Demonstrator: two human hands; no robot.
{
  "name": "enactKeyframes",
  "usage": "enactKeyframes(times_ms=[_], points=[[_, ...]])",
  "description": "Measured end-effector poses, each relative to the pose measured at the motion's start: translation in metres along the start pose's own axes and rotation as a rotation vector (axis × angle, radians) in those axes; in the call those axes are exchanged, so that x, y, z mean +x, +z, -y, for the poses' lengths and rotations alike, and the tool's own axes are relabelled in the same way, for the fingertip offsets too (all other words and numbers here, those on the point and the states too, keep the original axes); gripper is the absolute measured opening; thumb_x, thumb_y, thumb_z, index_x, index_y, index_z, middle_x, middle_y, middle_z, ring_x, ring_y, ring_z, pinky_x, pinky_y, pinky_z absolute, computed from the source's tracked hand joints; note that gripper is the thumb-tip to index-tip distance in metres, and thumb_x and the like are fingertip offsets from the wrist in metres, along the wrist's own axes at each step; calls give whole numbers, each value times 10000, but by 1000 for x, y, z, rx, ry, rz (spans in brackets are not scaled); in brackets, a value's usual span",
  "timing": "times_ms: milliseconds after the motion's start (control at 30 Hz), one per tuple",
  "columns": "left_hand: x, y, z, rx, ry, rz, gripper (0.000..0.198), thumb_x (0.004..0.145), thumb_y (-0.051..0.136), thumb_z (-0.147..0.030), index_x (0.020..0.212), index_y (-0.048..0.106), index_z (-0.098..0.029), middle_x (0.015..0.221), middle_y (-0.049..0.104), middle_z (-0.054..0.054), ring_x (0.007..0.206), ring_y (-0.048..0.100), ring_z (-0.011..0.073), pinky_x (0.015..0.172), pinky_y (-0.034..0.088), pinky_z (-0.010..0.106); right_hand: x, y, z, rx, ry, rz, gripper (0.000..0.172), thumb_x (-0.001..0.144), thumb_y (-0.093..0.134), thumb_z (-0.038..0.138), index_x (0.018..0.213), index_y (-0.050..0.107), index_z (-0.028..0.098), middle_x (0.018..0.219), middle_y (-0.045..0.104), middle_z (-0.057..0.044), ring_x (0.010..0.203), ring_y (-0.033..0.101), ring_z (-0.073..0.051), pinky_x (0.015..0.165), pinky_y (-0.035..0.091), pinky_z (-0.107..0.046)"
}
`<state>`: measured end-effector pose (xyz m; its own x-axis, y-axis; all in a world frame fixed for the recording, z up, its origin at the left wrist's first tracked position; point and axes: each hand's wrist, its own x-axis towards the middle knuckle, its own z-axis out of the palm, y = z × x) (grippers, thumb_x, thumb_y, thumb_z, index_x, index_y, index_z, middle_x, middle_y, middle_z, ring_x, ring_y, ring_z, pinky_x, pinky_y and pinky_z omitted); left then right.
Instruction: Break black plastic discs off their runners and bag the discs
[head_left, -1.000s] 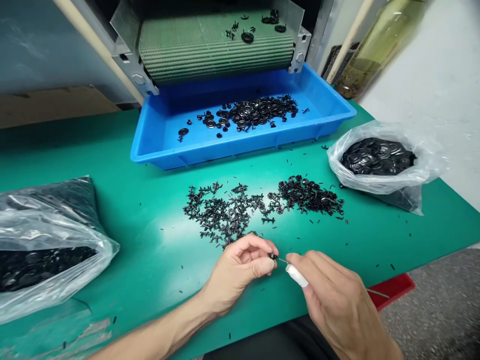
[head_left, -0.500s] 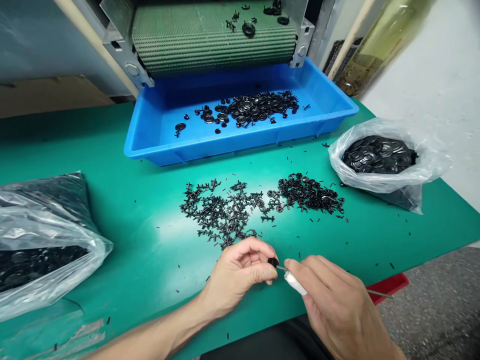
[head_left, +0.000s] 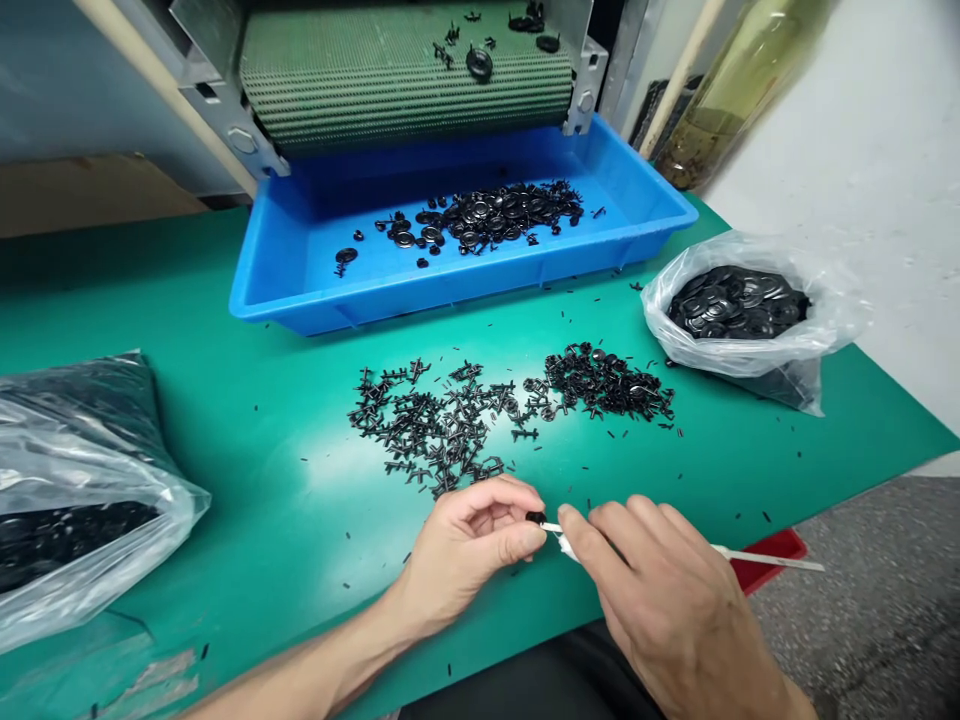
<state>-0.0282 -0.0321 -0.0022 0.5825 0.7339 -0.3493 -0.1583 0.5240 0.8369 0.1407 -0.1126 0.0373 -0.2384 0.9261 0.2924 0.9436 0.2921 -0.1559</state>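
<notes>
My left hand [head_left: 480,535] pinches a small black plastic part [head_left: 535,518] between thumb and fingertips. In my right hand [head_left: 660,570] is a thin, flat metal blade [head_left: 780,560] with white wrapping [head_left: 566,545] at its middle. Its front end touches or nearly touches the black part, and its back end sticks out to the right past the hand. Just beyond my hands lies a spread pile of small cross-shaped black plastic pieces [head_left: 442,425]. Right of it sits a denser pile of small black parts [head_left: 607,382].
At the back, a blue tray [head_left: 465,290] of black discs and small parts stands below a green conveyor belt [head_left: 405,90]. An open plastic bag [head_left: 675,345] of black discs is on the right, another filled bag [head_left: 97,430] on the left. A red bin [head_left: 765,560] shows beyond the table edge.
My right hand has turned the blade, so its flat side shows brighter and more of its back end is visible. The left hand keeps its pinch. The whole view has shifted slightly.
</notes>
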Motion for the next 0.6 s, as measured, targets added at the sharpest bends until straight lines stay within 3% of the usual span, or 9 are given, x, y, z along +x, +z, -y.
enactKeyframes(times_ms=[167,300,433,533,600], points=[[-1,-1,0,22,2,21,175,703,813,-256,833,744,-162,800,631,21,586,572,89,546,474,221,1,-4,0,-7,11,7,287,950,380,105,1007,657,151,651,495,-20,604,395,-172,582,232,-339],[-1,0,1,31,1,-7,166,715,805,-238,833,725,-154,812,641,24,600,578,84,563,477,210,0,10,4,61,72,-20,289,942,377,68,986,649,159,647,517,-10,598,451,-163,584,290,-317],[-7,7,6,25,22,-68,167,744,780,-245,830,667,-156,802,639,19,623,608,97,606,499,224,0,33,8,251,264,-60,300,947,338,88,1018,620,160,738,609,-30,631,573,-160,590,395,-279],[-14,12,12,93,87,-22,119,792,727,-234,841,646,-162,840,620,26,647,601,99,631,506,231,0,42,2,345,412,-81,277,951,354,139,1068,602,175,877,665,-55,716,628,-166,622,449,-263],[-17,13,14,184,174,3,63,828,672,-201,869,636,-169,872,616,38,670,593,103,645,506,231,4,43,-9,359,429,-58,265,949,381,162,1098,600,184,936,664,-58,770,633,-169,672,464,-269]])
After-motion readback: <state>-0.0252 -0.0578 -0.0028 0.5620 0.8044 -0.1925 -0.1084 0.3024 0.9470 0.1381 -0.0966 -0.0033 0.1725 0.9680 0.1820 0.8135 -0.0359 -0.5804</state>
